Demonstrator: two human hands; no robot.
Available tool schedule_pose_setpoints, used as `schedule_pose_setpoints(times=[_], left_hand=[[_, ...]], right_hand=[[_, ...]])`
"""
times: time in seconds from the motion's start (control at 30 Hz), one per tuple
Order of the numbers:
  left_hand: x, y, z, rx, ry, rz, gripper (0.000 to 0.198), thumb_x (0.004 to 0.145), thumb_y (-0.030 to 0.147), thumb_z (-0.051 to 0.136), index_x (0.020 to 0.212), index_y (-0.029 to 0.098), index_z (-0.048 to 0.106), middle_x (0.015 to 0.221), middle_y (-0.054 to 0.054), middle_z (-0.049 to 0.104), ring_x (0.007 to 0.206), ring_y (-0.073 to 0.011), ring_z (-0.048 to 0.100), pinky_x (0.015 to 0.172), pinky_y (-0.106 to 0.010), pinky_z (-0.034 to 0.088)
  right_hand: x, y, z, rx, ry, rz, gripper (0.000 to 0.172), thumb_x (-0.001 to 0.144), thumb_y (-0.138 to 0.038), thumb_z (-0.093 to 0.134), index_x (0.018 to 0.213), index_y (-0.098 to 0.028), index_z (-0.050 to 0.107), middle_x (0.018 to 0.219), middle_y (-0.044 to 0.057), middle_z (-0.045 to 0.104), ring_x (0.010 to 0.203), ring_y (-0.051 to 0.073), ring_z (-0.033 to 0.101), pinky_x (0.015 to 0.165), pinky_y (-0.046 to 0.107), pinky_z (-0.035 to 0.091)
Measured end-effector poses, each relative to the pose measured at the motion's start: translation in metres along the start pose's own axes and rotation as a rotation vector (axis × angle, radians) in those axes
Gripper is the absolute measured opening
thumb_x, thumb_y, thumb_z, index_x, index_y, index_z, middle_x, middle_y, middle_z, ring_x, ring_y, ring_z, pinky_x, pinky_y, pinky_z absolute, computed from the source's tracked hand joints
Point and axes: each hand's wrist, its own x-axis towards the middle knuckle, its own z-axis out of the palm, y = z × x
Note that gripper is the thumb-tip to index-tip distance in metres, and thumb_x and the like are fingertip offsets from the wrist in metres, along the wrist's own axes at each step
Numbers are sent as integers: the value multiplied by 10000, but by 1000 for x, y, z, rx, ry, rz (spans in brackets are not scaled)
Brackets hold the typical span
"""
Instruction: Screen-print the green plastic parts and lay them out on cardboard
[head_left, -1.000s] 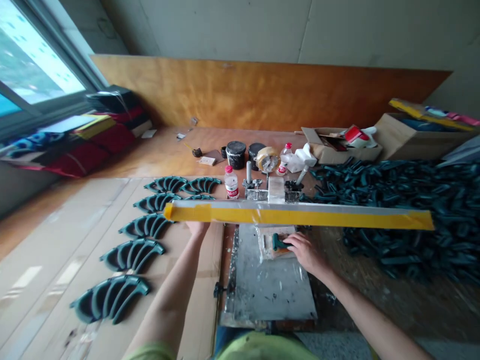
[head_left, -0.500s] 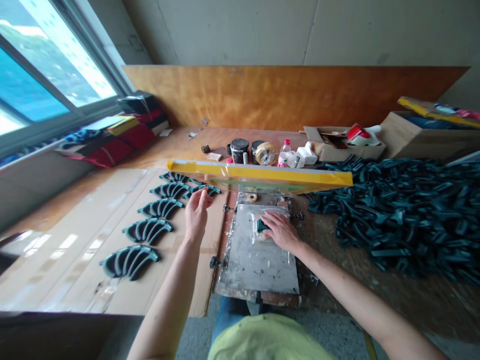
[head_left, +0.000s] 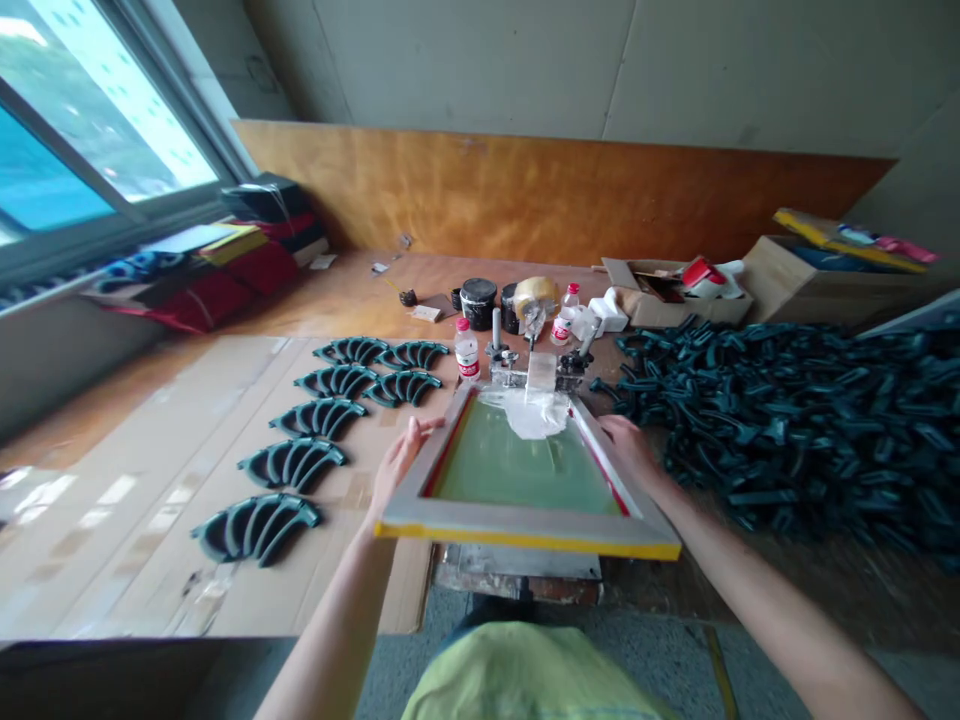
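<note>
- Frame (head_left: 517, 520): smooth grey rails (head_left: 426, 465), yellow front edge (head_left: 525, 541), above metal plate (head_left: 517, 564).
- Left hand (head_left: 401, 455), right hand (head_left: 631, 450) at opposite rails; whether gripping, I cannot tell.
- Flat cardboard (head_left: 360, 560) separates ribbed, curved pieces (head_left: 255, 528) from frame.

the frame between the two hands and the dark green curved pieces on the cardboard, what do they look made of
Frame: probably metal, perhaps aluminium, with a dull, smooth finish, judging by its even grey bars.

Curved pieces: likely moulded plastic, smooth and slightly glossy, given the soft highlights; painted metal isn't ruled out.
</note>
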Motion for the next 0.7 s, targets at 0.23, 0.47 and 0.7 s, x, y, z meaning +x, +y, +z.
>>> schedule_pose_setpoints(times=[0.23,0.47,0.7], left_hand=[[3,-96,-26,94,-92,-200,916,644,572,734,1420,194,427,723,11,653,598,-144,592,529,-222,449],[20,-136,-33,166,-112,-150,820,715,585,664,1381,156,455,713,11,613,590,-136,560,540,-232,449],[20,-145,-36,206,-111,-109,729,765,566,625,1371,186,483,824,-29,677,715,-183,633,634,-268,494]], right_hand=[[70,-44,23,-80,-65,-88,578,784,-140,655,1344,-173,515,1376,132,506,1256,266,475,1063,400,406],[88,-57,44,-219,-446,86,234,788,-272,669,1002,-178,676,944,90,705,913,236,642,808,302,473],[64,-60,50,-368,-296,106,139,813,-204,571,896,-150,668,917,128,697,930,250,608,816,321,445]])
